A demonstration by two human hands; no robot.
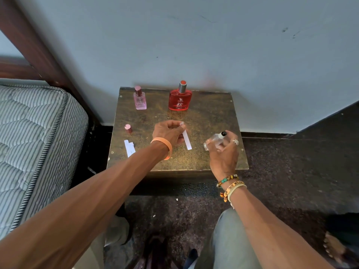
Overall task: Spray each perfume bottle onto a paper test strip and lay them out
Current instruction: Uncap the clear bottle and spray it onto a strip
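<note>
Left hand pinches a paper test strip by its top end, fingers curled over it. The strip hangs down toward the tabletop with its lower length free of the fingers, likely so the mist lands on paper and not on skin.

Right hand is wrapped round a clear perfume bottle, held tilted with the black nozzle turned toward the strip. A finger is up by the nozzle; can't tell whether it presses. The bottle is just right of the strip and apart from it. Judged: the spray step on this bottle.

Counts
- Bottles, three: the clear one in the right hand; a pink perfume bottle and a red perfume bottle upright beyond the left hand by the wall. Both are capped, presumably waiting their turn.
- Strips: one held; spare strips lie overlapped just left of the left wrist, kept near for the next bottles. Two or three, can't tell.
- Loose pink cap, one, standing left of the left hand; probably off the clear bottle.

All of it sits on one small side table
</note>
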